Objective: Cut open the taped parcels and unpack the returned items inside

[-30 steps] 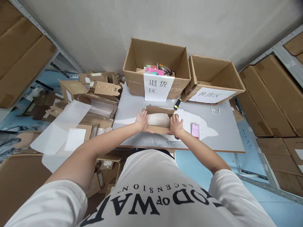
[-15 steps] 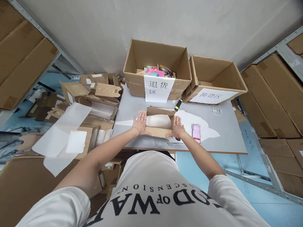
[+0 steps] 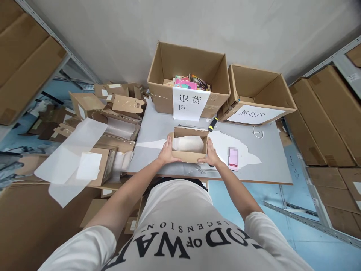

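A small open cardboard box (image 3: 189,156) stands near the front of the grey table, with white foam wrap (image 3: 187,143) lying inside it. My left hand (image 3: 167,152) grips the box's left end, thumb along the front wall and fingers on the side. At the opposite end, my right hand (image 3: 211,153) holds it in the same way. Whatever the wrap may cover is hidden. Just behind the box's right corner lies a black and yellow utility knife (image 3: 213,124). A phone (image 3: 233,158) with a lit pink screen rests to the right of my right hand.
Two large open cartons with paper signs, a left carton (image 3: 160,98) holding colourful packets and a right carton (image 3: 284,98), line the table's back. Loose boxes (image 3: 127,104) and translucent foam sheets (image 3: 75,150) pile up on the left. Shelved cartons (image 3: 324,113) flank the right.
My fingers have shifted from the box's upper end edges down around its sides. The left end flap now stands more upright, and the box sits slightly further left and closer to the back.
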Demonstrator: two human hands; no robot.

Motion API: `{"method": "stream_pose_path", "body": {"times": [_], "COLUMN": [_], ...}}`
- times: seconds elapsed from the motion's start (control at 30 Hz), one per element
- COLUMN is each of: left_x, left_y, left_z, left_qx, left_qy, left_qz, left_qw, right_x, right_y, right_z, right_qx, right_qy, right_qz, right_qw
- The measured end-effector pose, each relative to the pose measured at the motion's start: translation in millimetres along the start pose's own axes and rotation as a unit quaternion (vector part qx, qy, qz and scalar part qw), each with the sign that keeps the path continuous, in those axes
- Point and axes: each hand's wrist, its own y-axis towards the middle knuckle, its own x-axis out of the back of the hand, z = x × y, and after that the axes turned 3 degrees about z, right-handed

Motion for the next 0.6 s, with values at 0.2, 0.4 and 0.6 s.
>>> {"method": "stream_pose_path", "body": {"times": [0.2, 0.4, 0.6], "left_x": [3.3, 7.0, 5.0], "left_y": [-4, -5, -6], "left_z": [-10, -16, -16], "left_qx": [0.042, 0.062, 0.06], "left_qy": [0.018, 0.045, 0.049], "left_qz": [-0.008, 0.007, -0.001], "left_qw": [0.999, 0.997, 0.997], "right_x": [11, 17, 21], "right_y": [0, 2, 20], "right_z": [34, 70, 87], "right_qx": [-0.039, 0.068, 0.311], "right_qy": [-0.193, -0.285, -0.269], "right_qz": [-0.094, -0.151, 0.022], "right_qw": [0.976, 0.944, 0.911]}}
